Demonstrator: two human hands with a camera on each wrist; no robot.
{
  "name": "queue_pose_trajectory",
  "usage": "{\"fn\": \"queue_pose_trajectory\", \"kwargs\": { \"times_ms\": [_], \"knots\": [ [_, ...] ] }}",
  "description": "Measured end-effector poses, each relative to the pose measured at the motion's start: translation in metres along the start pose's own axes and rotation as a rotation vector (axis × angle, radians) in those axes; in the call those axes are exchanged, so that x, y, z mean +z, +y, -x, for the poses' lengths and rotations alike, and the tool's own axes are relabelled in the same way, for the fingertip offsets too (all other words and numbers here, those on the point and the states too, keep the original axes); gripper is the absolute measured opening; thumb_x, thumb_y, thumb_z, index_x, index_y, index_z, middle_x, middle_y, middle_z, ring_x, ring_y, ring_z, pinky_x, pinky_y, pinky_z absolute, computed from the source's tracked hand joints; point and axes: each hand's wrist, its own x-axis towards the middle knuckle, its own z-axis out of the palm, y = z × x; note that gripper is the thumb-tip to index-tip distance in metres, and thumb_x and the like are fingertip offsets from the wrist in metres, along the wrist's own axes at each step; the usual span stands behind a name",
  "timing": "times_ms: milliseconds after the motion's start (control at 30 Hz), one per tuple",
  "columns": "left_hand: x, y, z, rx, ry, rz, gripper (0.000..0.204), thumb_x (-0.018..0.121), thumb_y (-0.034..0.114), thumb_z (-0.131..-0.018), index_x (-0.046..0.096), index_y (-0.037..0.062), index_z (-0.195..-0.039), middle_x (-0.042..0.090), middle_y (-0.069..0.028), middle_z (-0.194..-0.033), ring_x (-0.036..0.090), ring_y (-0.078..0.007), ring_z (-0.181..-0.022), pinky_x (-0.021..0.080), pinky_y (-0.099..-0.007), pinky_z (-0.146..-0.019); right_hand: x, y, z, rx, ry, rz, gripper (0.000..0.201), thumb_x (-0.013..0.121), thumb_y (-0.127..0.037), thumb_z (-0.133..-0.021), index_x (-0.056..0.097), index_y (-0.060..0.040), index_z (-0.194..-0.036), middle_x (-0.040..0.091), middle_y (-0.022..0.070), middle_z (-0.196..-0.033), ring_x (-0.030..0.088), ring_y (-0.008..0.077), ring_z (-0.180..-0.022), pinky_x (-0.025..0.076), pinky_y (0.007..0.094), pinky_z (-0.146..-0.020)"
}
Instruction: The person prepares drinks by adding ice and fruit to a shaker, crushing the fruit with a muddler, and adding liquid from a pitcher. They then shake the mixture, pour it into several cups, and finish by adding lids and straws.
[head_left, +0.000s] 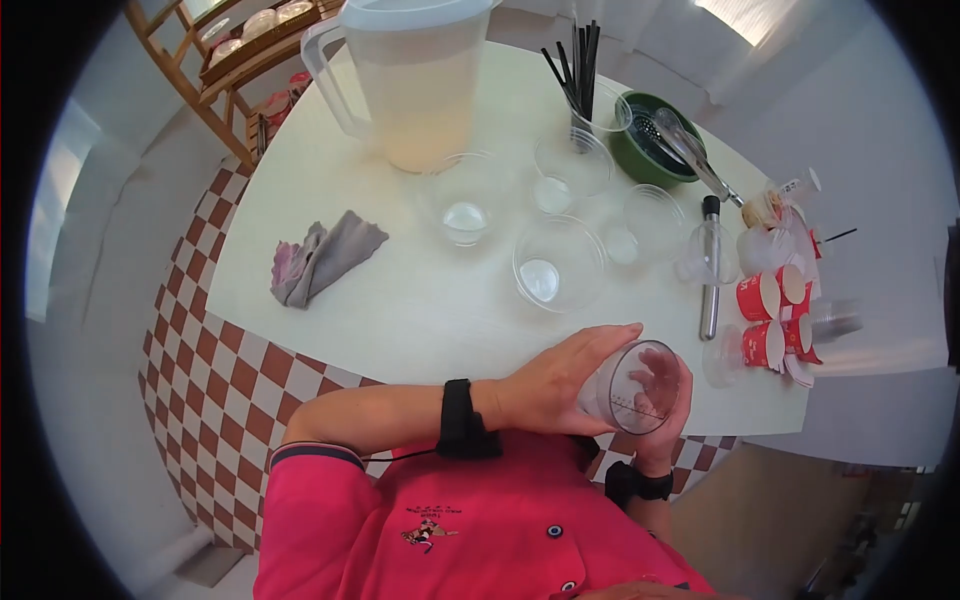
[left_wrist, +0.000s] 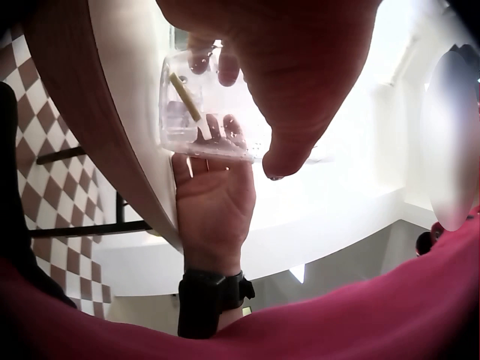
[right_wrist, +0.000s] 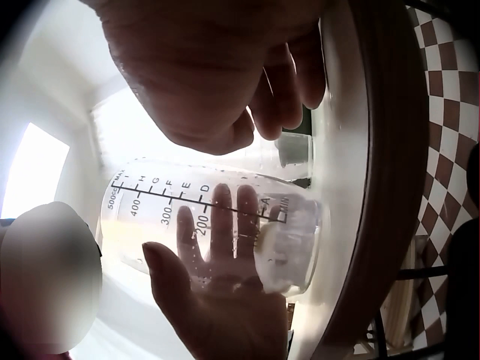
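A clear measuring cup (right_wrist: 202, 217) with printed volume marks is held between both hands over the table's front edge. In the head view its round mouth tilts toward the camera. My left hand (head_left: 565, 378) grips it from the left, its fingers showing through the wall in the right wrist view. My right hand (head_left: 678, 410) holds its other side, fingers (left_wrist: 217, 129) visible through the plastic. Droplets cling inside the wall. The left wrist view shows a yellowish strip (left_wrist: 185, 97) at the cup. Beyond the hands stand several clear bowl-like cups, including one nearest (head_left: 558, 262).
A large lidded pitcher (head_left: 420, 90) of pale liquid stands at the back; a grey cloth (head_left: 325, 258) lies left. Black straws (head_left: 580, 70) fill a clear cup beside a green bowl (head_left: 640, 165). A muddler (head_left: 710, 270) and red paper cups (head_left: 760, 298) are at right.
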Motion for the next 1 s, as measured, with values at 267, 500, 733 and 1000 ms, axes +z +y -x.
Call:
{"fn": "queue_pose_trajectory", "kwargs": {
  "times_ms": [267, 500, 733, 1000],
  "knots": [
    [0.007, 0.003, -0.005, -0.083, 0.001, -0.037, 0.116, 0.091, 0.022, -0.069, 0.018, 0.0024, -0.157, 0.038, -0.0228, -0.153, 0.043, -0.0393, -0.139, 0.038, -0.0442, -0.115, 0.022, -0.020, -0.009, -0.100, -0.171, -0.067, 0.133, 0.094, -0.032, -0.066, 0.003, -0.0046, -0.160, 0.034, 0.0207, -0.154, 0.037, 0.0337, -0.142, 0.030, 0.0478, -0.118],
    [-0.021, 0.034, 0.011, -0.264, -0.176, -0.169, 0.101, 0.088, 0.018, -0.072, 0.029, 0.0006, -0.153, 0.045, -0.0236, -0.149, 0.047, -0.0365, -0.137, 0.043, -0.0447, -0.112, 0.022, -0.008, -0.011, -0.173, -0.121, 0.040, 0.133, 0.095, -0.020, -0.063, 0.005, -0.0014, -0.158, 0.041, 0.0191, -0.147, 0.044, 0.0311, -0.135, 0.035, 0.0449, -0.115],
    [-0.158, 0.127, 0.000, -0.418, 0.168, -0.116, 0.045, 0.072, 0.006, -0.088, 0.061, 0.0005, -0.131, 0.067, -0.0140, -0.125, 0.064, -0.0232, -0.119, 0.053, -0.0364, -0.098, 0.000, -0.004, -0.019, -0.166, -0.098, 0.036, 0.125, 0.094, -0.018, -0.060, 0.013, -0.0021, -0.155, 0.043, 0.0196, -0.145, 0.046, 0.0313, -0.132, 0.037, 0.0436, -0.114],
    [-0.308, 0.040, -0.057, -0.270, 0.785, -0.633, 0.045, 0.066, 0.030, -0.099, 0.057, 0.0002, -0.132, 0.067, -0.0099, -0.116, 0.062, -0.0196, -0.115, 0.050, -0.0353, -0.100, 0.000, -0.002, -0.023, -0.167, -0.113, 0.067, 0.126, 0.094, -0.016, -0.058, 0.014, -0.0034, -0.155, 0.044, 0.0196, -0.144, 0.047, 0.0314, -0.132, 0.038, 0.0440, -0.113]
  ]
}}
